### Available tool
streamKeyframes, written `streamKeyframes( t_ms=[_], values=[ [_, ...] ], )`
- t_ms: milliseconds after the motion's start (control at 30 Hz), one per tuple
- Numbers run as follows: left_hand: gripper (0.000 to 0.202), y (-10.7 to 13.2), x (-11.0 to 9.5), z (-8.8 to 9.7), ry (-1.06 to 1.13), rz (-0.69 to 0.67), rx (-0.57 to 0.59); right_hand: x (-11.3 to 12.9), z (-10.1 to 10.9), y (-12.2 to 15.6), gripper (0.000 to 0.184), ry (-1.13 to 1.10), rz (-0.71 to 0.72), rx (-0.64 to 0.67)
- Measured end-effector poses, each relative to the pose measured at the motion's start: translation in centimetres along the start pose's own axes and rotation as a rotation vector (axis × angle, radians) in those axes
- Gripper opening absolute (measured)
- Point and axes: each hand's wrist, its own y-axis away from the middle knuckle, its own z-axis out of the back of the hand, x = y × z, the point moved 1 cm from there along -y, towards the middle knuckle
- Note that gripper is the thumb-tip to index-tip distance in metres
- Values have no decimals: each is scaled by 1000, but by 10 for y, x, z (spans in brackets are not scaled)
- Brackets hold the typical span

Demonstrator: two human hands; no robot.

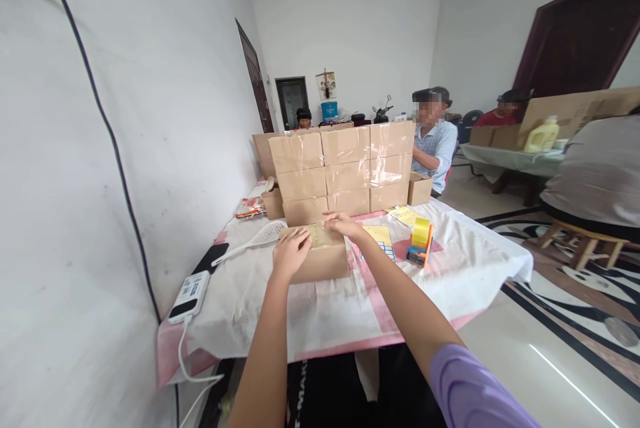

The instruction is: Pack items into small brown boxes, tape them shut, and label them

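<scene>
A closed cardboard box with clear tape across its top lies before me on the cloth-covered table. My left hand rests on the box's top left side, fingers laid out over the surface. At the far right of its top, my right hand touches the tape with its fingers stretched out. Neither hand grasps anything. A tape dispenser with a yellow roll stands to the right. Just behind the box rises a stack of taped cardboard boxes.
A white fly swatter and a white power bank with a cable lie on the left. Yellow printed sheets lie right of the box. A co-worker sits behind the stack; other people sit farther back and at the right.
</scene>
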Motion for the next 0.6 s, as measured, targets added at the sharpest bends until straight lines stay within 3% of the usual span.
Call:
streamKeyframes(
  t_ms=[200,600],
  values=[
    [36,1,-3,2,-2,10,-14,16,6,4,29,-46,51,54],
    [36,2,-4,3,-12,6,-5,-21,-2,-11,8,222,-34,49]
  ],
)
